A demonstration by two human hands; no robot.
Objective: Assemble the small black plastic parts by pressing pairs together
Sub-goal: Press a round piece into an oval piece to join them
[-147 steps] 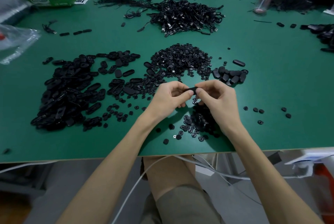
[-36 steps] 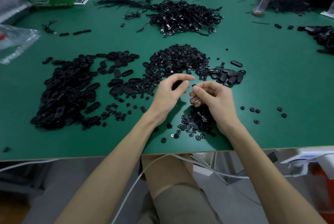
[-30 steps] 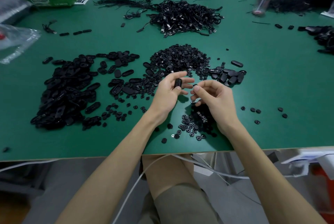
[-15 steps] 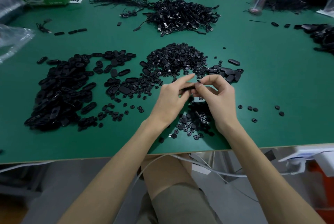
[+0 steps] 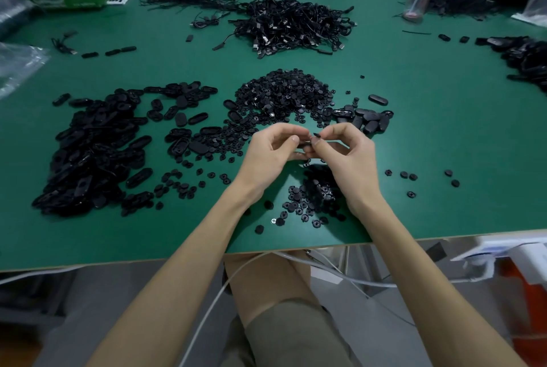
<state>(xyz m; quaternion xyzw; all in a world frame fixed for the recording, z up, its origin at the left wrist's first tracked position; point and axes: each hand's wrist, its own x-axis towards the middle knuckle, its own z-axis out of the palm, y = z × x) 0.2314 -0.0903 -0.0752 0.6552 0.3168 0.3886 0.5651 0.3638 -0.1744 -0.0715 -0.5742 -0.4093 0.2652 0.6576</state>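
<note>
Status — left hand (image 5: 272,153) and right hand (image 5: 346,156) pinch one small black plastic pair (image 5: 309,144); large black shell heap (image 5: 88,153) apparently unassembled.

Oval shells (image 5: 94,153) left of round caps (image 5: 284,97) on table (image 5: 444,129).

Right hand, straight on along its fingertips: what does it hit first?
The left hand: the right hand points leftward at its fingertips, small black parts pinched between them. Depth is unclear, but they look nearly touching.

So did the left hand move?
No. The left hand stays near the round-parts heap; only its fingers brought the black part to the right hand.
</note>
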